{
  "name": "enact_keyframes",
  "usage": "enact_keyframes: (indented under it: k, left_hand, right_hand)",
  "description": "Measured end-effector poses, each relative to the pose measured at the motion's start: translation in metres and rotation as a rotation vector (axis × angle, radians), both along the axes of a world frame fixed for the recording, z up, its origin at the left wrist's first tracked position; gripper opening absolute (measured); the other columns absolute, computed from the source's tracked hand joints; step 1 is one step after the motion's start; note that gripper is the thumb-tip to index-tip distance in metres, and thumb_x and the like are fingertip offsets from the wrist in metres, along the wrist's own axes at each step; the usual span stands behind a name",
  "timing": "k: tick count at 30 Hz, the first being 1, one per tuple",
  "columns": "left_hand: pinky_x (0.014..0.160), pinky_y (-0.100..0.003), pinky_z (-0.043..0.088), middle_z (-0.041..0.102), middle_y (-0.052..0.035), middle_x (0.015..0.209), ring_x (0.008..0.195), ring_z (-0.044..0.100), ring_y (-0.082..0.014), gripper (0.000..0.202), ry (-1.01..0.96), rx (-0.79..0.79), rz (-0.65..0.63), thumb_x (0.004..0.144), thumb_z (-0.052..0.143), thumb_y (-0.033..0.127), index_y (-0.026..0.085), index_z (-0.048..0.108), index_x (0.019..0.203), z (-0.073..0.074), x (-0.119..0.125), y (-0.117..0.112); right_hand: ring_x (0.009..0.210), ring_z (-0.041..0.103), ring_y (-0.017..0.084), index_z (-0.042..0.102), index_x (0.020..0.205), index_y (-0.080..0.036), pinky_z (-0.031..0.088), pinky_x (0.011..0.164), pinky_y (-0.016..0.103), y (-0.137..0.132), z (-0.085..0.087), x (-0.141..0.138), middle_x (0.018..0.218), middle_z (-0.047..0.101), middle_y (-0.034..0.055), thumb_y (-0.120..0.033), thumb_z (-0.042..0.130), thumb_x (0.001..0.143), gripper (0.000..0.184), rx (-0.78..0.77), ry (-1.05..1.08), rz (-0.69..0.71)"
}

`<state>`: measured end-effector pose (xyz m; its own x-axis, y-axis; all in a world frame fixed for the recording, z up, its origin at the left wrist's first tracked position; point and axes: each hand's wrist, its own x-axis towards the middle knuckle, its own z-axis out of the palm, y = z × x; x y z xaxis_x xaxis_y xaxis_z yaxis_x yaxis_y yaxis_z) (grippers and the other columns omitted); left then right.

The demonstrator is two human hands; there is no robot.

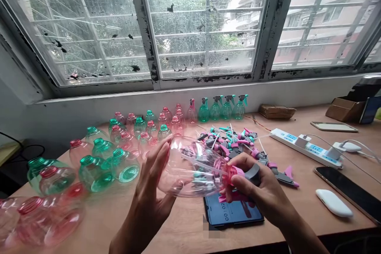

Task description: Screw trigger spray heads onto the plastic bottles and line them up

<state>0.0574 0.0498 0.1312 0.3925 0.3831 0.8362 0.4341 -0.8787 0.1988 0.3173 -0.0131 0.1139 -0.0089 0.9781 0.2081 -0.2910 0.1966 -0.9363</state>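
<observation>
My left hand (153,188) cups the base of a clear pink plastic bottle (190,168), held on its side above the table. My right hand (256,190) is closed on the pink and grey spray head (248,174) sitting at the bottle's neck. Its thin tube runs inside the bottle. A pile of loose pink and teal spray heads (235,143) lies just behind my hands. Empty pink and green bottles (98,162) crowd the left of the table. Several finished spray bottles (222,108) stand in a row by the wall.
A phone showing a timer (235,212) lies under my hands. On the right are a white power strip (309,147) with plugs, a white oval case (333,202), a dark phone (351,192), another phone (333,126) and cardboard boxes (345,109). A window fills the back.
</observation>
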Motion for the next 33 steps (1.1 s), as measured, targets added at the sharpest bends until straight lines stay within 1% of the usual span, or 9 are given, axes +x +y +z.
enact_keyframes:
  k: [3,5,12,16,19,22,27,30,33]
  left_hand:
    - [0.134,-0.050,0.038,0.050,-0.0132,0.171,0.159,0.049,-0.0336,0.100,-0.005,-0.093,0.033,0.093,0.081,0.051,0.030,0.025,0.173,-0.001,0.002,-0.003]
    - [0.132,-0.050,0.042,0.050,-0.0110,0.172,0.159,0.048,-0.0342,0.092,-0.060,-0.164,0.003,0.095,0.075,0.059,0.033,0.032,0.171,0.000,0.003,-0.004]
    - [0.135,-0.047,0.039,0.046,-0.0023,0.175,0.163,0.043,-0.0267,0.078,-0.118,-0.171,-0.106,0.102,0.075,0.033,0.043,0.035,0.168,-0.001,0.002,-0.002]
    - [0.135,-0.045,0.039,0.049,-0.0068,0.174,0.162,0.045,-0.0271,0.092,-0.125,-0.244,-0.085,0.094,0.084,0.029,0.037,0.031,0.169,-0.009,-0.002,-0.005]
    - [0.133,-0.044,0.044,0.052,-0.0077,0.171,0.161,0.046,-0.0277,0.075,-0.220,-0.313,-0.131,0.093,0.085,0.031,0.034,0.046,0.158,-0.007,-0.001,-0.005]
    - [0.133,-0.047,0.043,0.054,-0.0049,0.168,0.161,0.046,-0.0276,0.058,-0.282,-0.217,-0.163,0.094,0.083,0.018,0.033,0.059,0.145,0.002,0.002,-0.001]
    - [0.125,-0.038,0.053,0.070,-0.0013,0.147,0.144,0.063,-0.0196,0.069,-0.315,-0.056,-0.234,0.090,0.076,-0.007,0.033,0.061,0.144,0.006,0.005,0.001]
    - [0.128,-0.039,0.051,0.060,-0.0070,0.160,0.152,0.056,-0.0230,0.068,-0.312,-0.191,-0.300,0.090,0.085,0.009,0.031,0.055,0.146,0.002,0.006,-0.002]
    - [0.129,-0.037,0.050,0.053,-0.0087,0.166,0.157,0.051,-0.0234,0.057,-0.360,-0.329,-0.332,0.090,0.088,0.032,0.029,0.056,0.137,-0.001,0.008,-0.004]
  right_hand:
    - [0.065,0.075,0.015,0.074,0.102,-0.023,0.060,0.063,0.022,0.002,-0.006,-0.001,0.072,0.080,-0.0018,-0.039,0.091,0.090,0.026,0.191,-0.158,-0.146]
    - [0.066,0.074,0.015,0.075,0.102,-0.024,0.058,0.063,0.022,0.003,-0.007,-0.001,0.073,0.080,-0.0022,-0.036,0.093,0.089,0.025,0.238,-0.207,-0.199]
    - [0.061,0.076,0.018,0.067,0.095,-0.022,0.063,0.060,0.026,0.000,0.003,-0.004,0.065,0.079,-0.0009,-0.048,0.093,0.087,0.037,-0.071,0.071,0.001]
    - [0.061,0.074,0.016,0.070,0.096,-0.023,0.060,0.063,0.025,-0.002,0.003,-0.008,0.065,0.078,-0.0025,-0.046,0.092,0.087,0.033,0.055,-0.045,-0.132]
    - [0.061,0.071,0.015,0.073,0.097,-0.023,0.054,0.059,0.023,-0.004,0.002,-0.008,0.066,0.078,-0.0029,-0.041,0.094,0.086,0.030,0.135,-0.186,-0.250]
    - [0.062,0.074,0.018,0.069,0.096,-0.023,0.059,0.061,0.026,-0.003,0.003,-0.007,0.065,0.079,-0.0015,-0.046,0.092,0.087,0.034,0.033,-0.068,-0.135]
    - [0.058,0.076,0.019,0.067,0.095,-0.021,0.062,0.058,0.028,-0.002,0.005,-0.006,0.064,0.079,0.0002,-0.051,0.092,0.086,0.040,-0.082,0.094,0.029]
    - [0.061,0.076,0.019,0.070,0.096,-0.022,0.064,0.064,0.030,-0.003,0.003,-0.005,0.066,0.079,-0.0004,-0.045,0.093,0.087,0.034,0.046,-0.019,-0.131]
    - [0.057,0.072,0.017,0.075,0.098,-0.024,0.056,0.053,0.023,-0.004,0.000,-0.002,0.067,0.078,-0.0016,-0.037,0.096,0.084,0.029,0.216,-0.223,-0.313]
